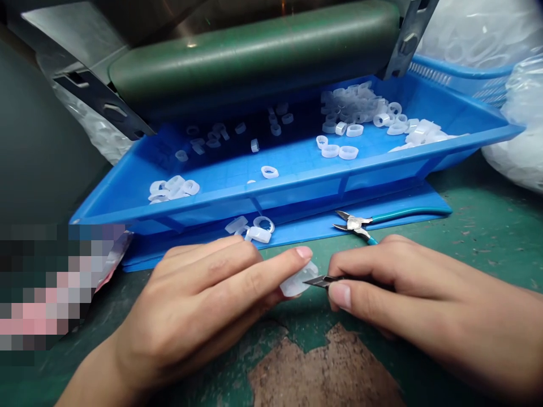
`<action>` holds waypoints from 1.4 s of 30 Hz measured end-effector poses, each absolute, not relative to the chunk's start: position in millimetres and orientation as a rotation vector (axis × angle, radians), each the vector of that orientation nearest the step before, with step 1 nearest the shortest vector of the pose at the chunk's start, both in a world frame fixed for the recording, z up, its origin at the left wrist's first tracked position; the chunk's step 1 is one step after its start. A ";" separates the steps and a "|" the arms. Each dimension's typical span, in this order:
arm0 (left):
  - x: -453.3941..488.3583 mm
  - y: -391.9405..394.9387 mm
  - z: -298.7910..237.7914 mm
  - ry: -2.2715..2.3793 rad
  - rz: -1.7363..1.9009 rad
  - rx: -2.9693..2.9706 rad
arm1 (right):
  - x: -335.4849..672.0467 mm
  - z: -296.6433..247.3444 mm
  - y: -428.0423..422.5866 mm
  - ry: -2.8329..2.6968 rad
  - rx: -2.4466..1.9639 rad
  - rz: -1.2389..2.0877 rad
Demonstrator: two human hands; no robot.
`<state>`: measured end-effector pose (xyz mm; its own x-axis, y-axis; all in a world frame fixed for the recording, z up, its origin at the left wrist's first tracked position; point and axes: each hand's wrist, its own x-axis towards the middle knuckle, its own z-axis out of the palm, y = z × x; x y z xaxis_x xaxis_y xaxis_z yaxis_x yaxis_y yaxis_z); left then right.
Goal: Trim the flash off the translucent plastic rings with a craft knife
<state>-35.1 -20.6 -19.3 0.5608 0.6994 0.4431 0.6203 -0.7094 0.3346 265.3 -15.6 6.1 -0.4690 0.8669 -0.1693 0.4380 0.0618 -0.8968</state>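
Your left hand grips a translucent plastic ring at its fingertips, while your right hand closes around a hobby knife, its blade touching the ring.

Green-painted workbench, its coating worn to 1 brown patch in front of the blue plastic tray. The tray's flat blue base rests on the bench; on this base, in front of the tray, lie teal-handled side cutters and translucent plastic rings. Right of the tray, 1 clear plastic bag rests on the bench; left of it, 1 blurred pink-and-white packet.
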 end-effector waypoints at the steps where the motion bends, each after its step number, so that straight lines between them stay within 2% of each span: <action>1: -35.4 -20.9 -19.5 1.126 0.833 2.659 | 261.8 6.4 -14.9 -1.899 -1.316 1.356; 11: -33.1 -21.4 -14.0 1.116 0.759 2.722 | 255.7 7.3 -11.8 -1.884 -1.335 1.363; 17: -31.2 -28.6 -11.3 1.208 0.681 2.720 | 283.1 -1.4 -20.7 -2.062 -1.278 1.527; 34: -31.5 -28.3 -15.4 1.212 0.720 2.678 | 289.4 -20.8 -26.3 -2.005 -1.263 1.458; 42: -31.7 -20.6 -12.0 1.079 0.741 2.754 | 281.9 -2.1 -23.7 -2.132 -1.293 1.419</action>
<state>-31.7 -20.6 -12.0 0.6323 0.6603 0.4053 0.6152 -0.7459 0.2554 281.9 -23.7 -2.1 -0.5643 0.7907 -0.2374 0.5243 0.1211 -0.8429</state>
